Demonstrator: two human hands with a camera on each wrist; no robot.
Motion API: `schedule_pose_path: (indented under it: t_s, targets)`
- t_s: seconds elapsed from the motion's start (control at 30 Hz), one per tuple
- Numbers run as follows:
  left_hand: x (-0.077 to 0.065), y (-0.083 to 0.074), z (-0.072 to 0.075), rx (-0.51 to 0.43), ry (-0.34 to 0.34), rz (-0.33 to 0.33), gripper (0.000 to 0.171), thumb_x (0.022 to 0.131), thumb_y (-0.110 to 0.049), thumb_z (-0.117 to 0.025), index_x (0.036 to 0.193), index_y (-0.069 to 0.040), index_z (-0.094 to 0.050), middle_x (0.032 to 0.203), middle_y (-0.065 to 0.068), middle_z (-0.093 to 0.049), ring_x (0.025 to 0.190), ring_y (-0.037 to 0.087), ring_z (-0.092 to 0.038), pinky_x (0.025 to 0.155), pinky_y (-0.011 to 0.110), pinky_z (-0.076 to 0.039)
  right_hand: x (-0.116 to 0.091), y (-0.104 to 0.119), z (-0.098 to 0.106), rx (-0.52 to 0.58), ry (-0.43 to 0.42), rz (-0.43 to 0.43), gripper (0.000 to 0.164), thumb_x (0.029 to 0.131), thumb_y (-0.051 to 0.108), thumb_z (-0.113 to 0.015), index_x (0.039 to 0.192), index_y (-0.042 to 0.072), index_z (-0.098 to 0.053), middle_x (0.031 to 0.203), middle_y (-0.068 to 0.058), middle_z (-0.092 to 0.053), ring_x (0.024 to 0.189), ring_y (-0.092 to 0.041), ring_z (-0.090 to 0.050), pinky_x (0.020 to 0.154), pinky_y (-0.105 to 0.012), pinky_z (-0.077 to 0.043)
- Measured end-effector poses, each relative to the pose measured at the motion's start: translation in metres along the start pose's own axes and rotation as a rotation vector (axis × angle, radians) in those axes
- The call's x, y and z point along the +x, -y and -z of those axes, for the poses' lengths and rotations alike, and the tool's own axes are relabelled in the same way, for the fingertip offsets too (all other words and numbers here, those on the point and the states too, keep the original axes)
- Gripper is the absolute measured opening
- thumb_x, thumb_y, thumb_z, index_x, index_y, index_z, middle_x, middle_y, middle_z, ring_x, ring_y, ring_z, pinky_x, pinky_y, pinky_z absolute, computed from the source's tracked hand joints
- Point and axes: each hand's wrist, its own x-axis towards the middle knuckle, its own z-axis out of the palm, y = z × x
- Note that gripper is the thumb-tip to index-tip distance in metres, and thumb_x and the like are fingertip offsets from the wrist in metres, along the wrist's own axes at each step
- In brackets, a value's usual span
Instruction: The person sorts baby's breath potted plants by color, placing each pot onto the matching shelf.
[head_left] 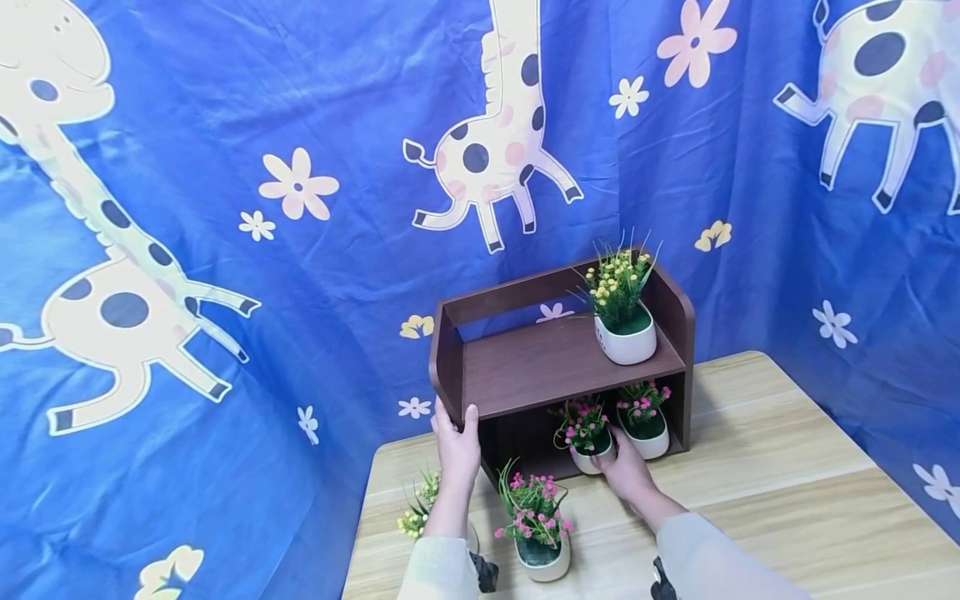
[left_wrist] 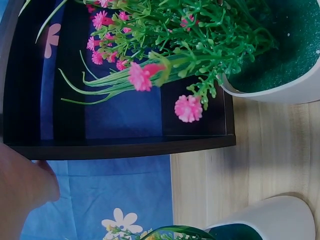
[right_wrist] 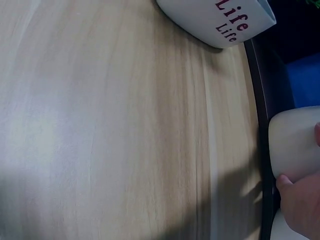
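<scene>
Head view: the right hand (head_left: 628,477) grips the left pot (head_left: 591,462) of two low in the shelf (head_left: 525,367) (placing it, seemingly), the left hand (head_left: 457,450) clasps the shelf's left end, and gentle release seems called for next.

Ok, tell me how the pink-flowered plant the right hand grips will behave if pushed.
Its smooth white pot looks stiff, so should hold shape. The thin foliage will probably sway. Since that rises above the pot, a high push might tip it.
</scene>
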Motion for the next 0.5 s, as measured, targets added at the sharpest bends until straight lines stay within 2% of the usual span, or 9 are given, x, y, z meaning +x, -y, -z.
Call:
schedule_pose_path:
  t_s: [0.23,0.37,0.5]
  targets:
    - [-0.0011,-0.0015,0.0007,-0.017,0.001,0.002,0.067,0.098,-0.022,-0.064,0.156,-0.03,-0.032,0.135,0.019,-0.043,0.129,0.035,-0.048,0.115,0.053,-0.036,0.0036,0.0017,-0.0013,0.039,0.003,-0.039,0.078,0.086,0.013,-0.075,0.154,0.007,-0.036,0.155,-0.028,-0.041,0.141,-0.048,-0.041,0.118,-0.059,-0.033]
    - [-0.0023,-0.0005,-0.0002,-0.005,-0.001,0.001,0.067,0.098,-0.022,-0.064,0.157,-0.027,-0.031,0.135,0.02,-0.044,0.128,0.037,-0.048,0.114,0.057,-0.035,0.0045,0.0012,-0.0031,0.005,-0.006,-0.042,0.078,0.087,0.015,-0.074,0.154,0.008,-0.036,0.153,-0.028,-0.043,0.139,-0.048,-0.043,0.117,-0.059,-0.034]
    - [-0.001,0.0,0.0006,-0.016,0.007,0.022,0.068,0.098,-0.023,-0.063,0.157,-0.03,-0.03,0.135,0.019,-0.043,0.128,0.036,-0.048,0.115,0.055,-0.035,0.0061,0.0023,-0.0046,-0.039,-0.018,-0.029,0.077,0.088,0.018,-0.073,0.155,0.009,-0.035,0.151,-0.029,-0.045,0.138,-0.048,-0.045,0.116,-0.058,-0.036]
